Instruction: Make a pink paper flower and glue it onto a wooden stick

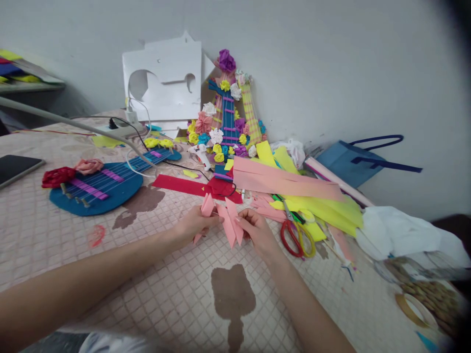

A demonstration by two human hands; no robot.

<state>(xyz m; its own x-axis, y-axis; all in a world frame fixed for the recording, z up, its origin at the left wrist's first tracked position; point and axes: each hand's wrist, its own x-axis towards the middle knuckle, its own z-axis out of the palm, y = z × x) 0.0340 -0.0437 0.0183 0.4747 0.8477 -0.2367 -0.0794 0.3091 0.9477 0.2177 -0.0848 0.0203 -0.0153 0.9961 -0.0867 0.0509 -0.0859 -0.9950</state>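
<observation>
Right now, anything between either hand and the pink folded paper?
Nothing visible. The left hand and right hand both grip the pink folded paper directly; the scissors lie apart, to its right.

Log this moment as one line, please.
left hand: holds pink paper | right hand: holds pink paper | scissors: beside right hand

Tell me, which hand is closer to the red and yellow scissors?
Right. The right hand is just beside the scissors, not touching; the left hand lies farther off, across the pink paper both hold.
</observation>
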